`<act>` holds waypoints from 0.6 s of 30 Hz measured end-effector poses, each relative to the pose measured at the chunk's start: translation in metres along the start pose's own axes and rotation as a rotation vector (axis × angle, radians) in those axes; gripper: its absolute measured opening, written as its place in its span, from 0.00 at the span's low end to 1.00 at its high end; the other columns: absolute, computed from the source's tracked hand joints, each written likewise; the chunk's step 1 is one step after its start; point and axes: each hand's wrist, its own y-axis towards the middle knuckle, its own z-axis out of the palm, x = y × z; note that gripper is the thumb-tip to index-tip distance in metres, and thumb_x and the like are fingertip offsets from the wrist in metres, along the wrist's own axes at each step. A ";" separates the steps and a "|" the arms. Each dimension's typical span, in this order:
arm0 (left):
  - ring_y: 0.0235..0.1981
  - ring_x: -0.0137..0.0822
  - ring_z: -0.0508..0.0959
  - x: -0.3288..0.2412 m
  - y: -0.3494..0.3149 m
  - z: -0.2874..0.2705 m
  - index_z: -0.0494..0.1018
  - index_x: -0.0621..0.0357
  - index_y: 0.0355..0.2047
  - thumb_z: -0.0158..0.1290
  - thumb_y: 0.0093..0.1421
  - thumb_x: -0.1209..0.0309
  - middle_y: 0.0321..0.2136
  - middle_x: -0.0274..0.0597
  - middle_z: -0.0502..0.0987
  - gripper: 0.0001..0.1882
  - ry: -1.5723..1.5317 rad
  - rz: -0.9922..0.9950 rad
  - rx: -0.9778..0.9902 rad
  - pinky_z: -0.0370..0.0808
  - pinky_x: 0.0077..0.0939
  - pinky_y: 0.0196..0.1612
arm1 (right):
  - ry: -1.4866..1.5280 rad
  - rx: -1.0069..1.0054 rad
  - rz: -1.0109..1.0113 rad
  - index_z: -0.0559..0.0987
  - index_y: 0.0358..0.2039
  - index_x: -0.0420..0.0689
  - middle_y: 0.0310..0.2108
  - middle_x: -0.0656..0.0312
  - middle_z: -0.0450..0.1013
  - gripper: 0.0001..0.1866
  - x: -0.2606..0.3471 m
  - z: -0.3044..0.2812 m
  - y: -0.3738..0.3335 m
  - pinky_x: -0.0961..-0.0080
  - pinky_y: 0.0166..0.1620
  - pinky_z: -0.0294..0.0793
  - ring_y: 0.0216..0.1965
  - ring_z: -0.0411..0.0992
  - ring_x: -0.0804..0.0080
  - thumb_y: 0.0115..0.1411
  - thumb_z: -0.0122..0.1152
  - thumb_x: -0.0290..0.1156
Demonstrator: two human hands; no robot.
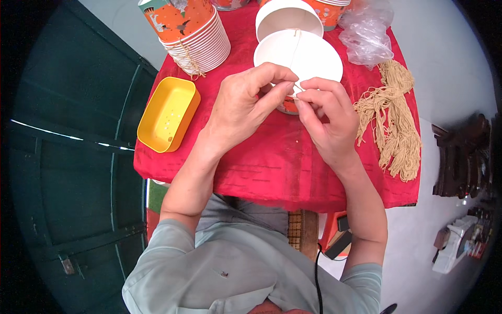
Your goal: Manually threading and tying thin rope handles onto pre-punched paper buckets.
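Note:
Both of my hands meet over a white round paper bucket bottom or lid (319,60); I cannot tell which. A thin pale string (295,49) runs down across its white face from a small hole or knot near the far rim. The thumb and forefinger of my left hand (248,99) pinch the string near the disc's near edge. My right hand (330,118) pinches it too, just to the right, with the fingertips almost touching. A bit of orange printed wall (287,107) shows below the disc, between the hands. The string's end is hidden among the fingers.
A stack of orange-printed paper buckets (201,47) stands far left, above a yellow tray (172,112) holding small bits. Behind the disc lies an open white bucket (282,23). Clear plastic bags (366,36) and a bundle of tan strings (395,125) lie right on the red tablecloth (251,167).

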 end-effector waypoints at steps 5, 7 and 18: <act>0.37 0.31 0.88 -0.006 0.001 -0.002 0.86 0.60 0.57 0.65 0.71 0.78 0.39 0.42 0.88 0.15 0.086 0.075 0.052 0.85 0.26 0.41 | 0.114 -0.033 0.069 0.86 0.42 0.45 0.46 0.62 0.82 0.11 0.001 -0.005 0.003 0.72 0.36 0.85 0.35 0.84 0.72 0.62 0.76 0.18; 0.38 0.34 0.88 -0.005 0.001 -0.002 0.86 0.59 0.57 0.66 0.69 0.78 0.39 0.43 0.87 0.16 0.166 0.138 0.054 0.86 0.28 0.42 | 0.075 -0.003 0.036 0.85 0.43 0.44 0.44 0.62 0.82 0.11 0.000 -0.006 0.004 0.73 0.35 0.85 0.34 0.84 0.74 0.63 0.76 0.18; 0.40 0.43 0.87 -0.011 -0.003 0.006 0.86 0.57 0.54 0.67 0.67 0.77 0.43 0.44 0.81 0.15 0.377 0.155 0.002 0.86 0.36 0.42 | 0.059 0.021 0.030 0.84 0.43 0.43 0.41 0.62 0.83 0.10 -0.001 -0.009 0.007 0.75 0.33 0.83 0.32 0.82 0.76 0.64 0.76 0.19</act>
